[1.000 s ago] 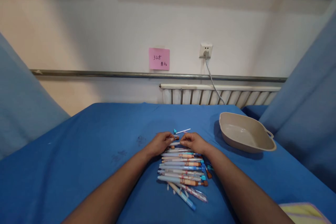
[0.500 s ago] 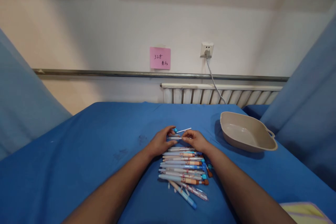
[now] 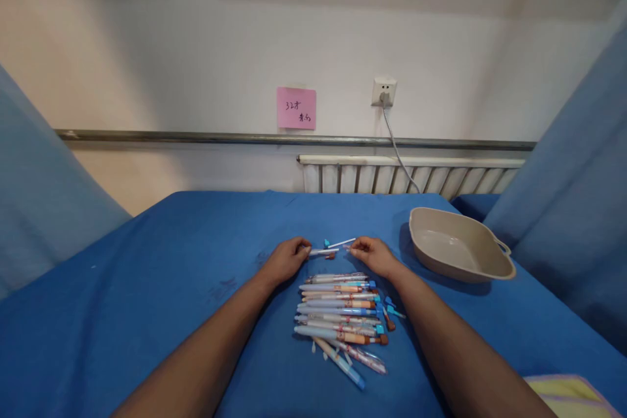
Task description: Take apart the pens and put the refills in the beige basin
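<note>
My left hand [image 3: 289,259] pinches the left end of a thin pale pen part [image 3: 323,251], which points right. Facing it, my right hand [image 3: 371,255] is closed on a small pinkish piece [image 3: 347,247] at its fingertips. Between the hands, on the blue cloth, lie a white refill with a blue end [image 3: 341,243] and a small brown piece [image 3: 330,256]. Nearer to me, several pens [image 3: 337,305] lie side by side in a stack, and a light blue pen [image 3: 340,362] is slanted below them. Blue and brown caps [image 3: 390,324] lie at the stack's right.
A beige basin [image 3: 458,245] stands on the blue cloth [image 3: 196,255] at the right. A yellow cloth [image 3: 568,395] lies at the lower right corner. Blue curtains [image 3: 573,209] hang at both sides. Behind is a wall with a radiator [image 3: 411,176] and a pink note [image 3: 296,108].
My hands have moved apart, left hand to the left and right hand slightly right. The pale part is now separate from the piece in my right hand, and the brown piece has come into view.
</note>
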Action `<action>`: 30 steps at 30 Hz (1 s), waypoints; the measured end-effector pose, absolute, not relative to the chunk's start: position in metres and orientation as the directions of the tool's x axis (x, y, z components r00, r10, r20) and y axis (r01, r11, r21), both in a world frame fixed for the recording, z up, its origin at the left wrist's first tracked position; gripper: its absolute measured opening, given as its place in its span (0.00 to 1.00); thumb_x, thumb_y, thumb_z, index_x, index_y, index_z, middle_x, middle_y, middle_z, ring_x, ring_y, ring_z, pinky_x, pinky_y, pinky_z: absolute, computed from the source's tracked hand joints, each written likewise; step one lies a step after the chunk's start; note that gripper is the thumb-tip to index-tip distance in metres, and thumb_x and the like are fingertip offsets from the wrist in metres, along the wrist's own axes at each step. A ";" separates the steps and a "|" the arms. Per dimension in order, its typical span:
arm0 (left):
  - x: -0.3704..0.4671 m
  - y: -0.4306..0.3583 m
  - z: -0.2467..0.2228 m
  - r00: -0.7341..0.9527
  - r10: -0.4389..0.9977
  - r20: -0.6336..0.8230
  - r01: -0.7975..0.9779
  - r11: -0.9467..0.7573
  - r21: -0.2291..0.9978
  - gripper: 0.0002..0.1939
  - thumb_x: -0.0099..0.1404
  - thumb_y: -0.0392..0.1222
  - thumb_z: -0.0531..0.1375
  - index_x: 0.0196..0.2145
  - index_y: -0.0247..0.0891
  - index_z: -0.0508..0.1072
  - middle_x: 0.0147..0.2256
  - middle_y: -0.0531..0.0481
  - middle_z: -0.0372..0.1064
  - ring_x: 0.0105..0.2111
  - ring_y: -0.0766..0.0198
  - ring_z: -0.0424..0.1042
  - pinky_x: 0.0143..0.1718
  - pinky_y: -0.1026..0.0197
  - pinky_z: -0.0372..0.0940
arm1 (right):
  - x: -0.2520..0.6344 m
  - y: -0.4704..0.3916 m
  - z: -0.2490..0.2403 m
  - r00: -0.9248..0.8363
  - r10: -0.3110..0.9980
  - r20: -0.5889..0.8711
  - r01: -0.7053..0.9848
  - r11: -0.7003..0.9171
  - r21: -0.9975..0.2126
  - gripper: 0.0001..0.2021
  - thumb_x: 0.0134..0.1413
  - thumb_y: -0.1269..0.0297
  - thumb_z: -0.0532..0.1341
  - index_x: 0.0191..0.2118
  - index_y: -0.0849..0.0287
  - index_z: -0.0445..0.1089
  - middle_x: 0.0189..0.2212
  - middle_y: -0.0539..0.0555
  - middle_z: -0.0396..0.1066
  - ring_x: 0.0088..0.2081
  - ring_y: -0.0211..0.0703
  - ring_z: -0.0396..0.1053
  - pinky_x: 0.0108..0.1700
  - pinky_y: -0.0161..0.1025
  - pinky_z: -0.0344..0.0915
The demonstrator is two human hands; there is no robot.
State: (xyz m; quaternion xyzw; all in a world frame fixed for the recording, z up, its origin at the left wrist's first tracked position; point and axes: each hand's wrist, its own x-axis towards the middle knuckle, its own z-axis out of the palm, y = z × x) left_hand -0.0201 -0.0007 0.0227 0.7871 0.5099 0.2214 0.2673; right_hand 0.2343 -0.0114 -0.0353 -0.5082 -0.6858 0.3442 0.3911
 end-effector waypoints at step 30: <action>-0.006 -0.009 0.014 0.501 0.859 0.110 0.729 -0.487 0.481 0.05 0.56 0.42 0.60 0.30 0.38 0.72 0.29 0.53 0.71 0.32 0.62 0.68 0.36 0.63 0.59 | 0.228 -0.031 -0.002 -0.339 0.931 0.134 0.825 0.363 -0.432 0.10 0.49 0.64 0.63 0.40 0.57 0.70 0.37 0.52 0.70 0.36 0.38 0.66 0.38 0.32 0.58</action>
